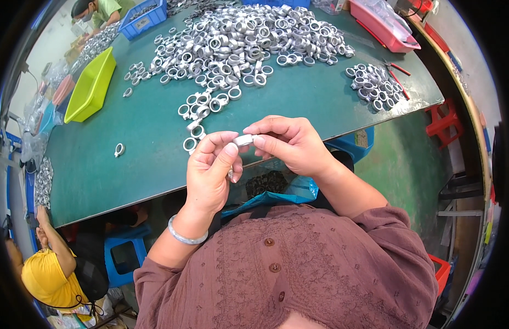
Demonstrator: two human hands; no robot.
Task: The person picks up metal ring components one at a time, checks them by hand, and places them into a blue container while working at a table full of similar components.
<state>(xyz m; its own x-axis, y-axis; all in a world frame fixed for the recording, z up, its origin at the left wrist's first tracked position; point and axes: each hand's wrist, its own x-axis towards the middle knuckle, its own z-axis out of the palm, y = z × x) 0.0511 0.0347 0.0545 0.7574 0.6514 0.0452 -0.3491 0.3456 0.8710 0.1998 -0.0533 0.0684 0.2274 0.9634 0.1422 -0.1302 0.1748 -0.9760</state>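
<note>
A silver metal ring (243, 140) is pinched between the fingertips of my left hand (209, 174) and my right hand (292, 143), above the table's near edge. It is seen nearly edge-on. Something small and silvery shows under the left hand's fingers, too hidden to name. Just beyond my left hand, a string of similar rings (197, 131) leads back to a big heap of them (238, 41). Each ring has a small lug on its side. One single ring (119, 149) lies apart on the left.
The green table (150, 118) also bears a yellow-green tray (92, 85), a blue crate (143, 19), a pink bin (389, 24) and a smaller ring pile (375, 85) beside red-handled pliers (401, 82). A co-worker in a yellow cap (45, 277) sits at left; another person works far left.
</note>
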